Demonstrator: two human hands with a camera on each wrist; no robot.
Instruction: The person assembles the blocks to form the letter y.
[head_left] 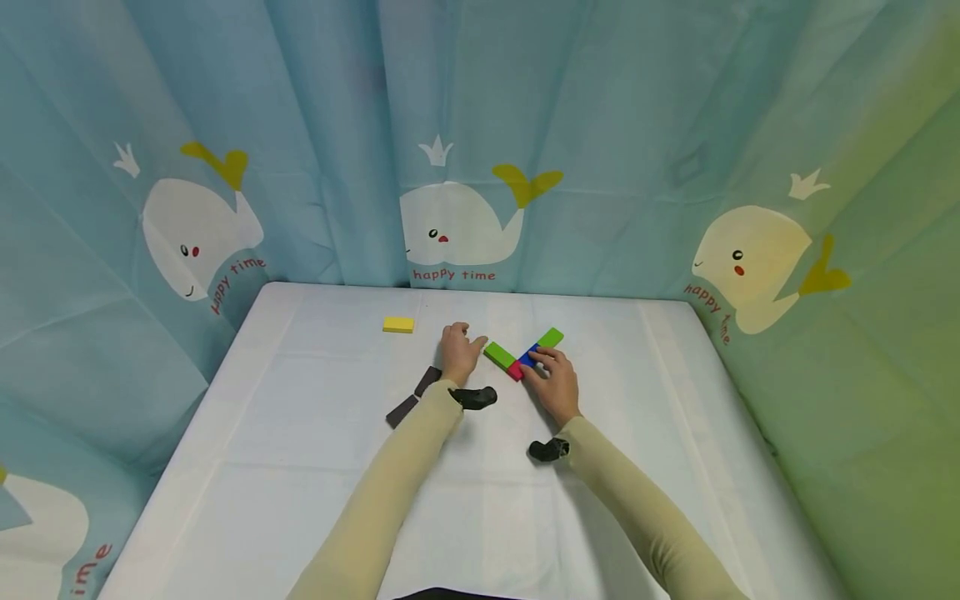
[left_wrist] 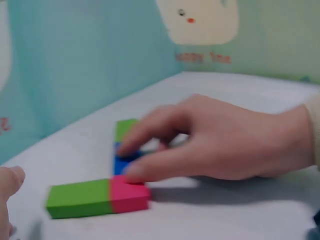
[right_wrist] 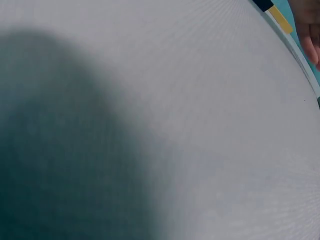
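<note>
On the white table, a green block (head_left: 499, 354) meets a small pinkish-red block (head_left: 515, 372) end to end. From the red one, a blue block (head_left: 527, 358) and a second green block (head_left: 551, 337) run away at an angle, forming a V. My right hand (head_left: 557, 383) pinches the blue block, its index finger over it and its thumb right at the red block's edge. Beside the nearer green block, my left hand (head_left: 458, 352) holds nothing, fingers loosely bent. In the left wrist view, the right hand covers part of the blue block (left_wrist: 120, 165).
A yellow block (head_left: 398, 324) lies at the back left. Two dark blocks, one nearer (head_left: 402, 412) and one farther (head_left: 427, 381), lie left of the left forearm. Blue curtains with whale prints (head_left: 465, 225) surround the table's back and sides.
</note>
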